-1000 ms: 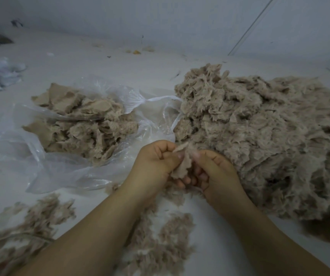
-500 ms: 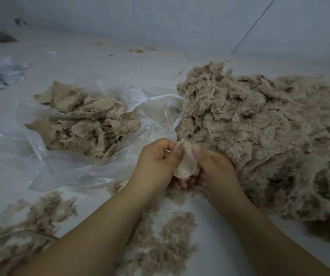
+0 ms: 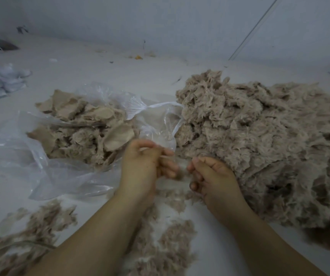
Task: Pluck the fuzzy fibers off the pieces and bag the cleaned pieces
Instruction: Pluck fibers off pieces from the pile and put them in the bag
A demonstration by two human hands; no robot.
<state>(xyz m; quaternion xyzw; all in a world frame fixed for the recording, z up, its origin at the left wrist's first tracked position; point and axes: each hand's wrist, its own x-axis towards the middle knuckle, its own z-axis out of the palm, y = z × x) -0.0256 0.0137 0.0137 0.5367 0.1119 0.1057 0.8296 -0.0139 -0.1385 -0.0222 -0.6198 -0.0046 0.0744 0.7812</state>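
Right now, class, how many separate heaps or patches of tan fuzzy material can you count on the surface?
4: the big uncleaned heap at right, the pile in the clear plastic bag at left, loose fluff under the forearms, and fluff at bottom left. Edges may hide more.

No readable text, label, brand, number or sign appears anywhere in view; the clear plastic bag (image 3: pixel 64 172) carries no legible print; the pale wall (image 3: pixel 160 18) behind bears no lettering.

Both forearms reach forward; the left hand (image 3: pixel 140 166) and the right hand (image 3: pixel 212 176) have curled fingers, blurred.
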